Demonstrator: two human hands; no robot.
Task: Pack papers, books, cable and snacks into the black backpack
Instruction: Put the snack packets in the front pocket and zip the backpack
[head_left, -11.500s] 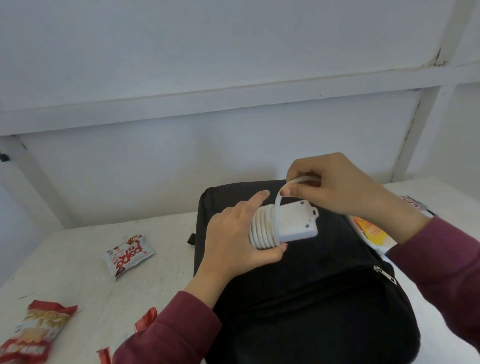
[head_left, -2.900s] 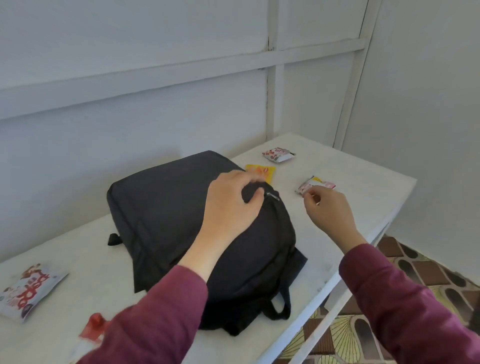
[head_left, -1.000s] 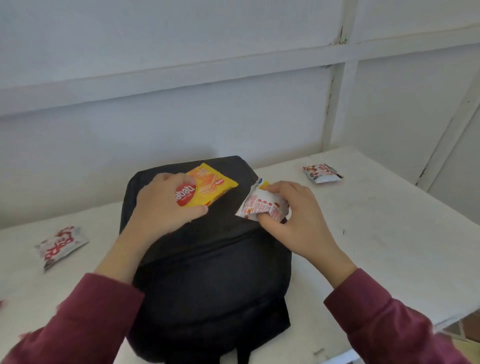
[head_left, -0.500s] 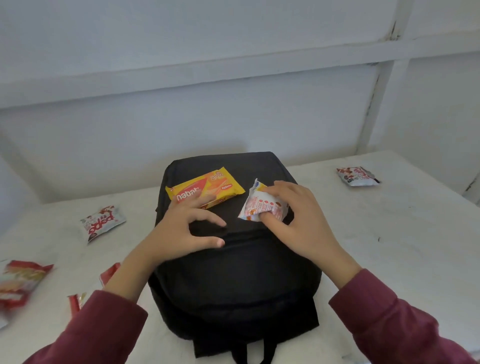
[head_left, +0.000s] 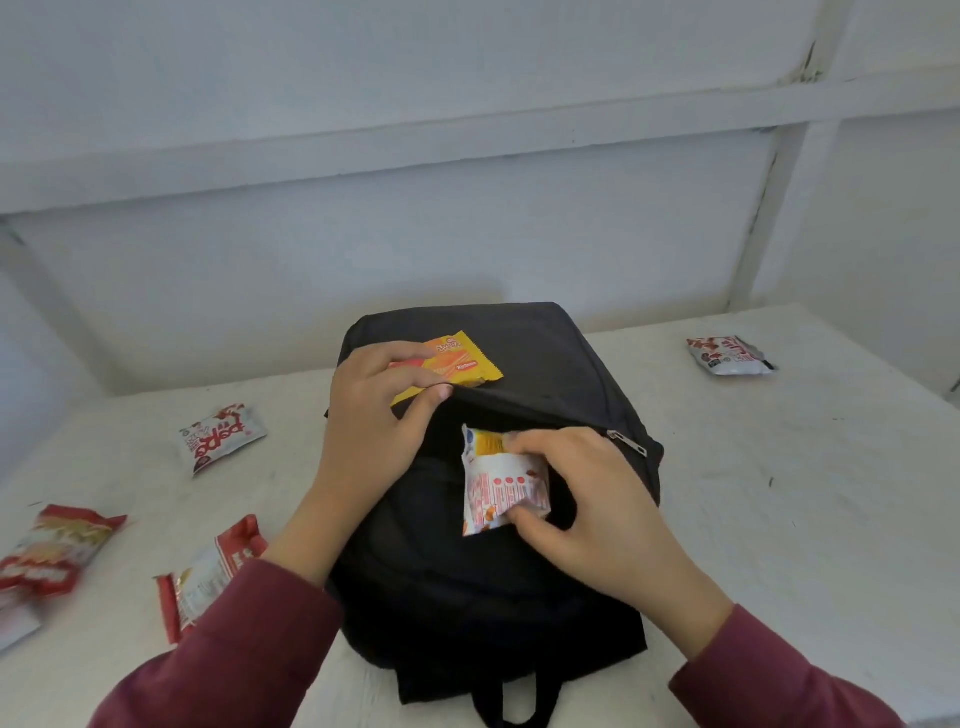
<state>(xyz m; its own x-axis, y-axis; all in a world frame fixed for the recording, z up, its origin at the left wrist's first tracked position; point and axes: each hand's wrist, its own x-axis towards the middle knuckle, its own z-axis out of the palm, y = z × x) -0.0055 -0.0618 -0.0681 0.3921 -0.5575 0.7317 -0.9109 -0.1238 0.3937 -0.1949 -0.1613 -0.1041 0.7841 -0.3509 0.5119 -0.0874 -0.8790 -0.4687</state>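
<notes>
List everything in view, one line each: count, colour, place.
black backpack: one, black, lying flat mid-table, front pocket open
yellow wafer packet: one, yellow-orange, on the backpack's far part, under the left hand
white snack packet: one, white with red print, at the pocket opening, in the right hand
snack packets on the table: four; white-red and two red left of the backpack, one white-red far right
table: one, white
left hand: on the wafer packet and pocket edge
right hand: gripping the white packet
sleeves: two, maroon
</notes>
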